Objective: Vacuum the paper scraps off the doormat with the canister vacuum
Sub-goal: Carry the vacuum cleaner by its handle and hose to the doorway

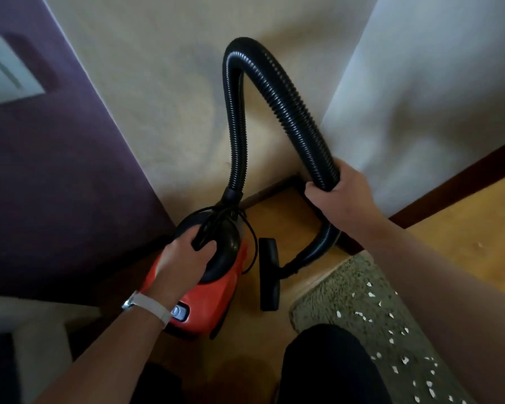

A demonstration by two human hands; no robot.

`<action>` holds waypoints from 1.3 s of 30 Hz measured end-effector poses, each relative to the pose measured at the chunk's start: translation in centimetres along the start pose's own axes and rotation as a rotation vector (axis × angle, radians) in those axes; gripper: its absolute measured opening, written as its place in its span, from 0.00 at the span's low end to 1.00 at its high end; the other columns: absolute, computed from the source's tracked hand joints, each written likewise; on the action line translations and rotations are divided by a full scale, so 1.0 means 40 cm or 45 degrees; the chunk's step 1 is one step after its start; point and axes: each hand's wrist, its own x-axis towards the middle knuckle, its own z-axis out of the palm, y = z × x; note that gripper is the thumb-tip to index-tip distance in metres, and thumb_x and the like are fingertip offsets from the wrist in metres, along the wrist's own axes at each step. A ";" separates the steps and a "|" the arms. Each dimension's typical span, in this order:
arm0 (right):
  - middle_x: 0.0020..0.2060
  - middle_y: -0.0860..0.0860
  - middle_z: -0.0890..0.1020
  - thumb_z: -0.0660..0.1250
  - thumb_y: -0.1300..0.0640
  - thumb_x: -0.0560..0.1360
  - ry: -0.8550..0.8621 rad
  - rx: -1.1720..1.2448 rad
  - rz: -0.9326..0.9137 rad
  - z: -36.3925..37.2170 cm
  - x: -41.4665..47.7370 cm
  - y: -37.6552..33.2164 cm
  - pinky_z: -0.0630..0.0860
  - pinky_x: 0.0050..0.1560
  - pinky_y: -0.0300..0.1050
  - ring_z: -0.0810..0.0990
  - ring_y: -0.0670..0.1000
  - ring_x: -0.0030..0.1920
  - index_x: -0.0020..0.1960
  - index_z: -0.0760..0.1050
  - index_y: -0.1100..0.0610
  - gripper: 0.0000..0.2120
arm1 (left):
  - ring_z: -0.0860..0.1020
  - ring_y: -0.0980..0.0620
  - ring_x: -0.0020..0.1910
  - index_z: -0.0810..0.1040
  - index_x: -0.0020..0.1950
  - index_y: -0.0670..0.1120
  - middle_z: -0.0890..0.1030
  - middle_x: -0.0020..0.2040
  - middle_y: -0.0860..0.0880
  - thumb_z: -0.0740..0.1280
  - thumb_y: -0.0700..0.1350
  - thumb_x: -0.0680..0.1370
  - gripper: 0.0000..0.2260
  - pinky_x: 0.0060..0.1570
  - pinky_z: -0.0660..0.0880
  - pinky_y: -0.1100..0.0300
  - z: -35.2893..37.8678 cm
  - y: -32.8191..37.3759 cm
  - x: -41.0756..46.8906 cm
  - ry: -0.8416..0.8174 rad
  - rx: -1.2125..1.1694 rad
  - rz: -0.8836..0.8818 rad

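A red and black canister vacuum (213, 298) stands on the wooden floor, lower centre. My left hand (184, 258) grips the black handle and coiled cord on top of it. Its ribbed black hose (277, 91) arches up and back down to my right hand (341, 196), which is closed around it. Below that hand the hose bends to the black floor nozzle (270, 275), which stands on edge beside the canister. A grey-green shaggy doormat (347, 301) lies at lower right, strewn with several white paper scraps (370, 294).
A purple wall (56, 170) with a white switch plate (3, 71) rises on the left. A beige wall corner is ahead, with a dark skirting board (449, 188) along the white wall at right. My dark-trousered knee (327, 365) is at the bottom.
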 end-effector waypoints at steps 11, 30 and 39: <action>0.36 0.46 0.76 0.71 0.52 0.72 0.117 -0.067 -0.066 0.143 0.087 0.231 0.74 0.32 0.44 0.77 0.49 0.35 0.56 0.74 0.52 0.14 | 0.79 0.47 0.50 0.78 0.59 0.52 0.82 0.48 0.51 0.65 0.50 0.80 0.09 0.52 0.77 0.52 0.216 -0.184 0.166 -0.117 -0.008 0.016; 0.39 0.50 0.78 0.71 0.53 0.74 0.073 -0.364 0.045 0.167 0.101 0.433 0.73 0.35 0.46 0.78 0.52 0.39 0.55 0.74 0.52 0.11 | 0.78 0.46 0.52 0.76 0.61 0.57 0.80 0.52 0.51 0.63 0.53 0.80 0.10 0.55 0.77 0.50 0.390 -0.268 0.259 -0.207 0.002 -0.104; 0.36 0.44 0.75 0.71 0.53 0.74 0.000 -0.403 0.002 0.170 0.063 0.418 0.67 0.30 0.40 0.77 0.49 0.37 0.50 0.70 0.49 0.11 | 0.77 0.46 0.54 0.74 0.66 0.53 0.80 0.55 0.49 0.64 0.51 0.81 0.13 0.54 0.74 0.54 0.353 -0.301 0.277 -0.232 0.055 -0.125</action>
